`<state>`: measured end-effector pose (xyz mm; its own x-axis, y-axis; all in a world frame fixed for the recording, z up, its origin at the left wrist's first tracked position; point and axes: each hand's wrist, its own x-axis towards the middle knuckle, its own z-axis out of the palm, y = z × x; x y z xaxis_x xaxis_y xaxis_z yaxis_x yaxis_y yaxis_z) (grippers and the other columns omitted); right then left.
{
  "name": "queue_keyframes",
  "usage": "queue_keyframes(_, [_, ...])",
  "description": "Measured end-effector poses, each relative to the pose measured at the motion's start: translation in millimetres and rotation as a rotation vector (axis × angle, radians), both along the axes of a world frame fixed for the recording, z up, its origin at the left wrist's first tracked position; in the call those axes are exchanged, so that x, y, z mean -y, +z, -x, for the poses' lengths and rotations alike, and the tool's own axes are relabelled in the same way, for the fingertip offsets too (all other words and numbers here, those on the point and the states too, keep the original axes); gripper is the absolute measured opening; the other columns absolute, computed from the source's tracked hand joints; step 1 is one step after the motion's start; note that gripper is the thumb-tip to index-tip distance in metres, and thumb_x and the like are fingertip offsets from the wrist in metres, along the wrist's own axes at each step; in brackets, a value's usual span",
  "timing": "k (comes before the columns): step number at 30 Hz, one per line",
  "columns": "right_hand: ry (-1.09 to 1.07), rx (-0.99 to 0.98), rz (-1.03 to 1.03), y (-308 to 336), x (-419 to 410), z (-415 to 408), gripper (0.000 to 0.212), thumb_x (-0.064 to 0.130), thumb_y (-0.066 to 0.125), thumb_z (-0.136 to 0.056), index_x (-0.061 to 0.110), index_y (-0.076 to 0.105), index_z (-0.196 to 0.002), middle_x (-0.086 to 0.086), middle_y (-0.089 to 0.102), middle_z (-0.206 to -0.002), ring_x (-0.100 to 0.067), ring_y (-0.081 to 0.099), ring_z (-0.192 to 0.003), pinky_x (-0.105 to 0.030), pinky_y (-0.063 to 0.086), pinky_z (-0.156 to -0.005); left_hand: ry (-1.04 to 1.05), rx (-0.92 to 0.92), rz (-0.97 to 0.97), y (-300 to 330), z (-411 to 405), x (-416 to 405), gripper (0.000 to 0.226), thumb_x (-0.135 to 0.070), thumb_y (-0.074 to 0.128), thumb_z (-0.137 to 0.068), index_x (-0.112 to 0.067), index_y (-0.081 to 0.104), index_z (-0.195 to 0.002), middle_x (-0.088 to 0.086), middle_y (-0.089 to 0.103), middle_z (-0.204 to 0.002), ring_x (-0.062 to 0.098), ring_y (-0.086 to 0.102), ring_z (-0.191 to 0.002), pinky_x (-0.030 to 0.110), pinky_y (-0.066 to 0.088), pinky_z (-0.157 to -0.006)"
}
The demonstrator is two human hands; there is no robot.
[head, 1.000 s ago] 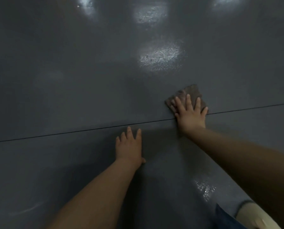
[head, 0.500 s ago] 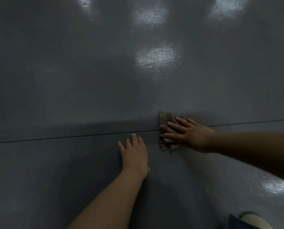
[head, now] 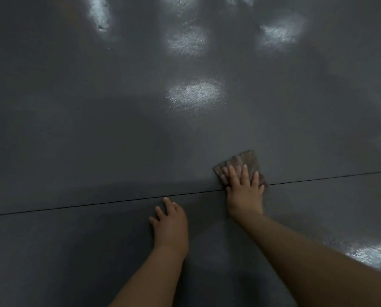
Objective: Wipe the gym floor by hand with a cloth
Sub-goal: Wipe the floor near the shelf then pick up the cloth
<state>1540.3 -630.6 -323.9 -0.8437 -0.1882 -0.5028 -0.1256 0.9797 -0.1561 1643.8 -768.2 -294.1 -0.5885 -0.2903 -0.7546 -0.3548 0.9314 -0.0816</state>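
A small brownish cloth [head: 246,161] lies flat on the dark grey gym floor [head: 96,129], just beyond a thin seam line. My right hand [head: 244,191] presses down on the cloth with fingers spread, palm across the seam. My left hand [head: 170,224] rests flat on the floor to the left and nearer me, fingertips just short of the seam, holding nothing. Most of the cloth's near part is hidden under my right hand.
A thin dark seam [head: 74,207] runs across the floor from left to right. Bright ceiling-light reflections [head: 194,94] shine on the glossy floor ahead, and another glare patch [head: 373,254] lies at the lower right.
My right hand has swept the cloth from beside my left hand back out to the right and forward, fingers now pointing away. My left hand stayed planted.
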Motion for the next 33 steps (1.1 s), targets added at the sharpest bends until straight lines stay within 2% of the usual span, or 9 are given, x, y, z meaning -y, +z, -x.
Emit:
queue_keyframes(2, [0.079, 0.024, 0.009, -2, 9, -20, 0.057, 0.033, 0.033, -0.100, 0.036, 0.007, -0.151, -0.006, -0.003, -0.160, -0.040, -0.002, -0.144, -0.056, 0.007, -0.114, 0.000, -0.023, -0.005, 1, -1, 1, 0.095, -0.024, 0.068, -0.086, 0.000, 0.001, -0.149, 0.022, -0.007, -0.156, 0.042, 0.011, -0.143, 0.052, 0.022, -0.113])
queue_keyframes(6, [0.423, -0.027, 0.011, -4, -2, -57, 0.054, 0.040, 0.038, -0.078, 0.032, 0.059, -0.127, -0.008, 0.057, -0.133, -0.042, 0.055, -0.117, -0.057, 0.047, -0.085, 0.019, -0.055, -0.063, 2, -11, 9, 0.108, -0.038, 0.071, -0.081, -0.008, -0.006, -0.151, 0.013, -0.016, -0.157, 0.034, 0.000, -0.146, 0.049, 0.013, -0.116])
queue_keyframes(9, [0.566, -0.062, 0.006, -2, -17, -62, 0.054, 0.042, 0.035, -0.075, 0.033, 0.065, -0.120, -0.005, 0.064, -0.125, -0.037, 0.062, -0.109, -0.051, 0.051, -0.080, -0.003, -0.072, -0.081, 5, -22, 14, 0.102, -0.038, 0.067, -0.085, -0.016, -0.007, -0.152, 0.008, -0.021, -0.157, 0.028, -0.008, -0.146, 0.051, 0.005, -0.117])
queue_keyframes(12, [0.501, -0.084, 0.033, -4, -27, -54, 0.054, 0.034, 0.038, -0.083, 0.033, 0.050, -0.135, -0.007, 0.048, -0.142, -0.042, 0.047, -0.126, -0.055, 0.042, -0.095, 0.000, -0.096, -0.075, 12, -35, 16, 0.095, -0.028, 0.064, -0.088, -0.017, -0.006, -0.152, 0.009, -0.019, -0.157, 0.027, -0.010, -0.146, 0.047, 0.001, -0.118])
queue_keyframes(15, [0.175, -0.072, 0.017, -6, -36, -43, 0.053, 0.035, 0.027, -0.102, 0.038, 0.006, -0.150, -0.001, 0.000, -0.160, -0.033, -0.001, -0.146, -0.048, 0.008, -0.116, 0.064, -0.130, -0.037, 15, -47, 19, 0.093, -0.020, 0.063, -0.090, -0.016, -0.006, -0.152, 0.013, -0.018, -0.157, 0.028, -0.008, -0.146, 0.044, 0.003, -0.118])
queue_keyframes(21, [-0.167, -0.030, 0.062, -3, 17, -54, 0.056, 0.023, 0.030, -0.101, 0.033, 0.005, -0.151, -0.006, -0.008, -0.160, -0.037, -0.011, -0.144, -0.056, -0.001, -0.114, 0.159, -0.168, 0.053, 15, -72, 42, 0.089, -0.021, 0.061, -0.090, -0.013, -0.003, -0.152, 0.014, -0.008, -0.158, 0.031, 0.005, -0.145, 0.040, 0.013, -0.118])
queue_keyframes(26, [0.427, 0.018, 0.106, 0, 75, -121, 0.061, 0.027, 0.038, -0.096, 0.037, 0.012, -0.150, -0.008, -0.002, -0.160, -0.039, -0.004, -0.144, -0.056, 0.003, -0.114, 0.259, -0.116, 0.071, 15, -77, 70, 0.091, -0.013, 0.059, -0.089, -0.015, -0.008, -0.151, 0.017, -0.010, -0.157, 0.033, 0.004, -0.145, 0.040, 0.016, -0.117])
queue_keyframes(30, [0.823, 0.008, 0.110, -2, 79, -160, 0.051, 0.044, 0.037, -0.078, 0.037, 0.062, -0.122, -0.005, 0.060, -0.130, -0.037, 0.054, -0.120, -0.055, 0.041, -0.092, 0.256, -0.043, 0.053, 11, -80, 90, 0.100, -0.026, 0.065, -0.087, -0.023, -0.013, -0.151, 0.016, -0.016, -0.157, 0.038, -0.003, -0.145, 0.045, 0.012, -0.118])
queue_keyframes(33, [0.891, -0.038, 0.095, -8, 70, -139, 0.055, 0.043, 0.035, -0.076, 0.037, 0.051, -0.128, -0.001, 0.060, -0.131, -0.032, 0.057, -0.118, -0.051, 0.044, -0.091, 0.224, -0.019, 0.056, 6, -82, 104, 0.112, -0.038, 0.073, -0.080, -0.026, -0.014, -0.150, 0.015, -0.016, -0.157, 0.040, 0.001, -0.144, 0.048, 0.011, -0.118])
